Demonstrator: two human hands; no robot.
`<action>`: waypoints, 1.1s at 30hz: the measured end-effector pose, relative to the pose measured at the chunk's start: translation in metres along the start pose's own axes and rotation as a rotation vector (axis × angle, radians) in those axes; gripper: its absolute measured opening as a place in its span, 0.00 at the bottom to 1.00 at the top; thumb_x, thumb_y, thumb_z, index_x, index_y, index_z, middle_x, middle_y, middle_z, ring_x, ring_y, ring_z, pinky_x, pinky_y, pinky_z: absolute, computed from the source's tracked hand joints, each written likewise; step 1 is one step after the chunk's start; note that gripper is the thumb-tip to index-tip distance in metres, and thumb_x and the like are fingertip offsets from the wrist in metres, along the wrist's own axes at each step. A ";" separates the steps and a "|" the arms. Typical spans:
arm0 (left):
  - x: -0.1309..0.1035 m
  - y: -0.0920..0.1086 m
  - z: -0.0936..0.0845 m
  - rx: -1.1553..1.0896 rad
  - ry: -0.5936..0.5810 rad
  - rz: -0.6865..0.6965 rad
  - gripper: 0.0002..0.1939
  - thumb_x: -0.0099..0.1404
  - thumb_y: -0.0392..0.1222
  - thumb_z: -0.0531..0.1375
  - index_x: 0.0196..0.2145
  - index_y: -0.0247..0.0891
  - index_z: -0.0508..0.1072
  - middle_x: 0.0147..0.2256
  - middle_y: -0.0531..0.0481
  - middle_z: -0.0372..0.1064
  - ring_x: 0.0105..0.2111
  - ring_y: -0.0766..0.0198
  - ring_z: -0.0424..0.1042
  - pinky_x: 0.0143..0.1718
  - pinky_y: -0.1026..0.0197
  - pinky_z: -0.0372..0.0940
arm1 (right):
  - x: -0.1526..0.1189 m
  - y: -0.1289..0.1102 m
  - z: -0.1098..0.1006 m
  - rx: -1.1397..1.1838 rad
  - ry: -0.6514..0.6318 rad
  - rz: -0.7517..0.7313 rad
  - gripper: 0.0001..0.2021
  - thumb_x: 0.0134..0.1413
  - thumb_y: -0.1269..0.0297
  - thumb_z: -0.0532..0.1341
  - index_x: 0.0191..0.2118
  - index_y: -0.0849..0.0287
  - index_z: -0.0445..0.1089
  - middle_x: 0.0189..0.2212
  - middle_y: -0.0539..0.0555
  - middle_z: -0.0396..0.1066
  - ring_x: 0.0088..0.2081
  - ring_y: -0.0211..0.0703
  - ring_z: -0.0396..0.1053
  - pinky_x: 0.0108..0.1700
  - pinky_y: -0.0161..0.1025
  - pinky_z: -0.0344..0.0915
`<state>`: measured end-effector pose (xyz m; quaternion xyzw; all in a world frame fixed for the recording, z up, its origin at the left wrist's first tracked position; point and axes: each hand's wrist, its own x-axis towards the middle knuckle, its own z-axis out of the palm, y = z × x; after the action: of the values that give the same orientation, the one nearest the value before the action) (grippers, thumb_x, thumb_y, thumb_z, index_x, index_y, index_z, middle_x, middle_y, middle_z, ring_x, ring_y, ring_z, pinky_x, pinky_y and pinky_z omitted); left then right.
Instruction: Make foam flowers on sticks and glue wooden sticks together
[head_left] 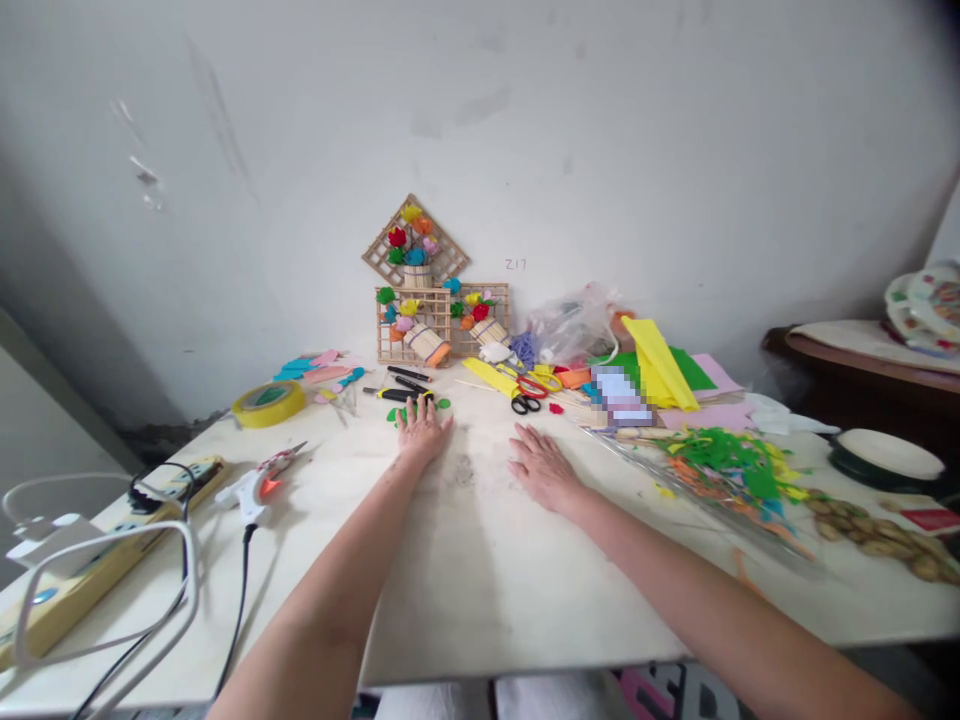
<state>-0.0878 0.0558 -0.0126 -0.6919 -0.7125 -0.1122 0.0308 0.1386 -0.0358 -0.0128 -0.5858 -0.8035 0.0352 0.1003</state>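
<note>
Head view: the left hand (pixel 424 432) lies palm-down on the table (pixel 450 580), fingers apart among green scraps (pixel 393 414); the right hand (pixel 546 470) rests likewise, fingers spread, near the black-handled scissors (pixel 526 405), well apart from the left.

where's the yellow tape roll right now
In the head view, the yellow tape roll lies on the left side of the table, beyond the glue gun and left of the left hand.
</note>
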 end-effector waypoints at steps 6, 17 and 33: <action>0.021 0.000 0.005 -0.035 -0.036 0.006 0.37 0.64 0.60 0.39 0.63 0.35 0.49 0.65 0.46 0.36 0.64 0.48 0.36 0.62 0.44 0.33 | -0.003 0.002 0.001 0.034 0.048 -0.033 0.23 0.60 0.60 0.46 0.58 0.63 0.60 0.65 0.58 0.43 0.65 0.48 0.39 0.63 0.47 0.42; 0.037 -0.007 -0.007 -0.004 0.212 -0.126 0.27 0.66 0.51 0.42 0.57 0.37 0.62 0.60 0.43 0.53 0.56 0.49 0.55 0.54 0.48 0.51 | -0.002 0.004 0.004 0.040 0.075 -0.075 0.22 0.59 0.62 0.47 0.56 0.65 0.63 0.63 0.59 0.49 0.64 0.50 0.42 0.62 0.49 0.45; 0.082 -0.040 -0.026 0.181 0.050 0.024 0.23 0.62 0.29 0.43 0.48 0.37 0.71 0.49 0.42 0.66 0.47 0.50 0.64 0.45 0.54 0.60 | -0.002 0.002 0.001 0.077 0.082 -0.067 0.21 0.58 0.62 0.49 0.55 0.64 0.64 0.61 0.59 0.54 0.62 0.50 0.48 0.62 0.48 0.46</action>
<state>-0.1341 0.1296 0.0245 -0.6918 -0.7105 -0.0642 0.1121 0.1409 -0.0374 -0.0145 -0.5551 -0.8160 0.0388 0.1565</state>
